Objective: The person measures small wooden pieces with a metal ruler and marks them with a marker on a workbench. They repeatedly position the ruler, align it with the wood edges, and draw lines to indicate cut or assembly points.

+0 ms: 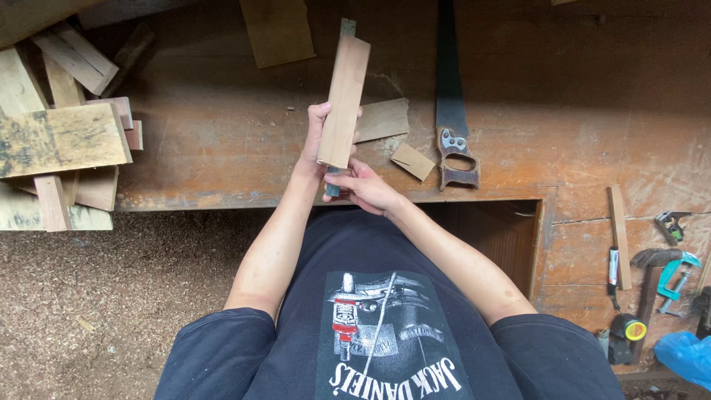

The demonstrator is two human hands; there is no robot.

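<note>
My left hand point(316, 141) grips the lower end of a long, pale wooden block point(344, 89) and holds it above the workbench point(222, 148). A thin teal-ended tool sticks out past the block's far end point(347, 26) and below its near end. My right hand point(363, 185) holds that near end just under the block. Both forearms reach forward from my dark shirt.
A hand saw point(452, 111) lies on the bench to the right, with small wood offcuts point(411, 161) beside it. Stacked planks point(63, 141) sit at left. A hammer point(652, 281), clamp point(678, 274), tape measure point(628, 330) and wooden strip point(618, 233) lie at right. Sawdust covers the floor point(111, 296).
</note>
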